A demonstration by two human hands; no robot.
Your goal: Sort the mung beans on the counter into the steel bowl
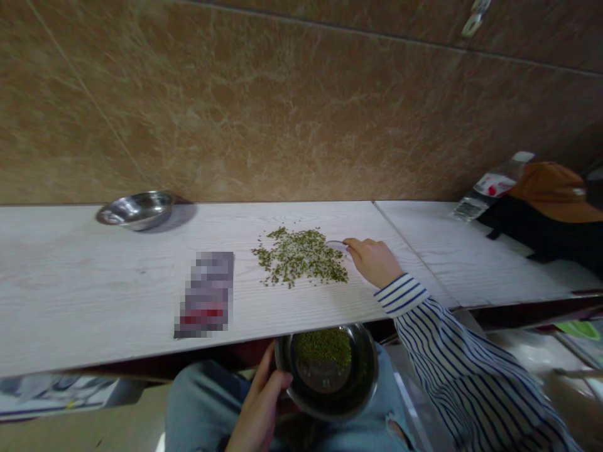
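A pile of small green beans point(300, 257) lies spread on the white wooden table point(94, 295). My right hand point(374, 260) rests at the pile's right edge, fingers closed on a small pale scoop or spoon point(336, 245) that touches the beans. Below the table's front edge, my left hand point(261, 402) grips the rim of a steel bowl point(365, 389) held over my lap. That bowl holds a layer of the same green beans point(325, 347).
An empty steel bowl point(137, 209) sits at the back left by the tiled wall. A blurred flat packet point(206, 294) lies left of the pile. At the far right are a plastic bottle point(490, 186), an orange cap point(553, 188) and a dark bag point(541, 235).
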